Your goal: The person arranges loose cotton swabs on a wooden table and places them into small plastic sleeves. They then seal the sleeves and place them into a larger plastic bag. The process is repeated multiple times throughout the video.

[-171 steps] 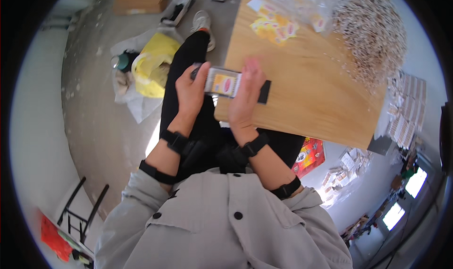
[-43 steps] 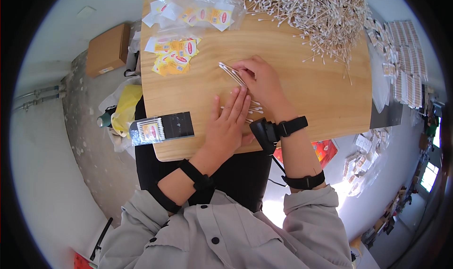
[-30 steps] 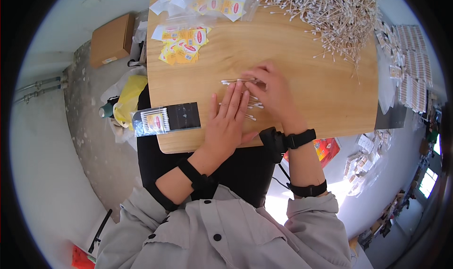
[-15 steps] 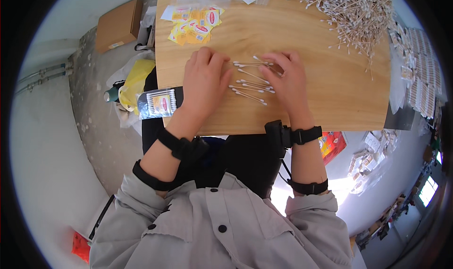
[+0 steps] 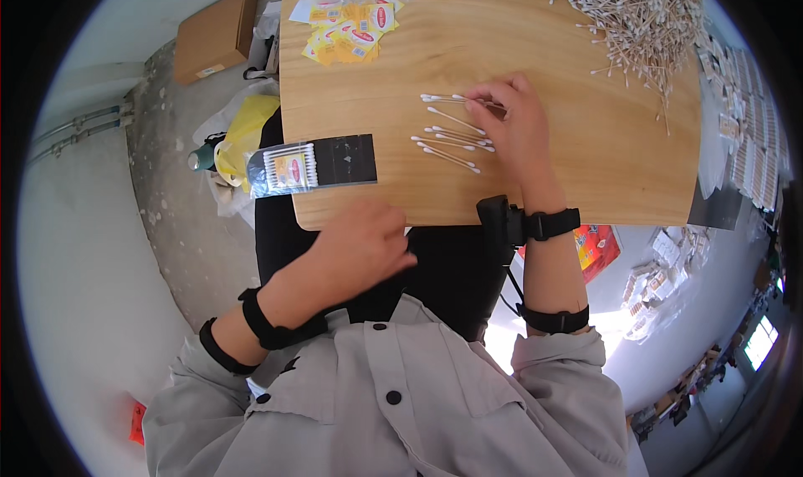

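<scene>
My right hand (image 5: 514,134) lies flat on the wooden table (image 5: 585,184), its fingertips on a small row of several cotton swabs (image 5: 452,138) spread side by side. My left hand (image 5: 364,247) is off the table, below its near edge over my lap, fingers loosely curled with nothing visible in them. A filled clear packet of cotton swabs on a black backing (image 5: 311,164) lies at the table's near left edge. A big heap of loose cotton swabs (image 5: 636,17) covers the far right of the table.
Yellow and red paper labels (image 5: 351,30) lie at the far left of the table. Stacked packets (image 5: 744,134) line the right edge. On the floor to the left are a cardboard box (image 5: 213,38) and a yellow bag (image 5: 238,138).
My left hand has drawn back from the swabs on the table down to my lap. My right hand stays on the row of swabs. The view shifted slightly.
</scene>
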### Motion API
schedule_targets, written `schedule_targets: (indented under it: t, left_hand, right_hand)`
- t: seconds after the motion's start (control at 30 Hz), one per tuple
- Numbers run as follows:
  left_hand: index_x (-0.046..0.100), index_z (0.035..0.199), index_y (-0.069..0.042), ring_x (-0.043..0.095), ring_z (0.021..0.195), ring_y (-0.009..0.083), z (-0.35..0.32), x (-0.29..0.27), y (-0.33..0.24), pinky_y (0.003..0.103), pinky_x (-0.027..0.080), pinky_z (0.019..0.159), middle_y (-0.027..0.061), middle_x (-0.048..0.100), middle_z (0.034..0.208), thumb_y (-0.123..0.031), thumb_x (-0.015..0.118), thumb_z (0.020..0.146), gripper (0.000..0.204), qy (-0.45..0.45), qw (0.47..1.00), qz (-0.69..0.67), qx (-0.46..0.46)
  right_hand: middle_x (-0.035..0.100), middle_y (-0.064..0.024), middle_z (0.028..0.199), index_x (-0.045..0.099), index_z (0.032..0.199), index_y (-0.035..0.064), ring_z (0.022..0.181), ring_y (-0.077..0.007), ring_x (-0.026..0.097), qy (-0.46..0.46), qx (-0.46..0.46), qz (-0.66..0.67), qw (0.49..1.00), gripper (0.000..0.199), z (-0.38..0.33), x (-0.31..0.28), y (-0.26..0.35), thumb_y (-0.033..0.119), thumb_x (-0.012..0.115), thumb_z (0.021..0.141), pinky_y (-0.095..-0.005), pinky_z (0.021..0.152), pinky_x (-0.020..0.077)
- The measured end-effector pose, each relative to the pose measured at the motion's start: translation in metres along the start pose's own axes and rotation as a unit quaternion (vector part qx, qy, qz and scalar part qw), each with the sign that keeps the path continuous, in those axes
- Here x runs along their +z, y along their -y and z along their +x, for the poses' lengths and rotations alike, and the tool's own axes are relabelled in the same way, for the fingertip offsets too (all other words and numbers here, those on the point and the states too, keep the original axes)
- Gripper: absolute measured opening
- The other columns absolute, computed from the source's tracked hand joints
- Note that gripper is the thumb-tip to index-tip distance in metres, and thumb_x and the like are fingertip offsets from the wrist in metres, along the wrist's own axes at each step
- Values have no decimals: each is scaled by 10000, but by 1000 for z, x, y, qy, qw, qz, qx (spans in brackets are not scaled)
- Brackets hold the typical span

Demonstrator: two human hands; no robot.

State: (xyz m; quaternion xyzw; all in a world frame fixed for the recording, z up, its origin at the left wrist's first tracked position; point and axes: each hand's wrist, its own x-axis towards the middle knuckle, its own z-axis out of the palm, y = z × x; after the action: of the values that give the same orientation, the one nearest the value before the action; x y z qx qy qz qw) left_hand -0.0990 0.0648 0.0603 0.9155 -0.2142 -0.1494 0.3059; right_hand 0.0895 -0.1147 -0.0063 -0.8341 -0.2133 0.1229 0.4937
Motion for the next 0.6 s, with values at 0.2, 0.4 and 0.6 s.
schedule_targets:
  t: [0.2, 0.4, 0.6]
  left_hand:
    - [616, 989, -53, 610, 898, 257, -11, 18, -15, 382, 497, 750, 84, 547, 987, -147, 722, 778, 255, 54, 987, 51, -141]
    - [499, 1320, -12, 516, 1208, 319, 36, 5, -16, 448, 424, 999, 156, 473, 1385, -181, 744, 761, 633, -136, 986, 60, -81]
    - [295, 1496, -9, 247, 1465, 292, 93, 26, 22, 482, 221, 1179, 150, 267, 1576, -423, 806, 676, 1052, -224, 957, 128, -135]
  right_hand:
    - [610, -77, 902, 730, 952, 58, 865, -222, 650, 4, 18, 11, 1000, 151, 9, -13, -2, 158, 708, 841, -321, 790, 526]
    - [619, -70, 901, 731, 973, 80, 871, -216, 640, 39, -24, -61, 997, 152, 26, -5, 11, 178, 685, 866, -321, 790, 519]
    - [640, -49, 968, 721, 1055, 71, 868, -151, 633, -2, 1, 6, 1000, 171, 14, -16, -8, 116, 672, 898, -275, 779, 512]
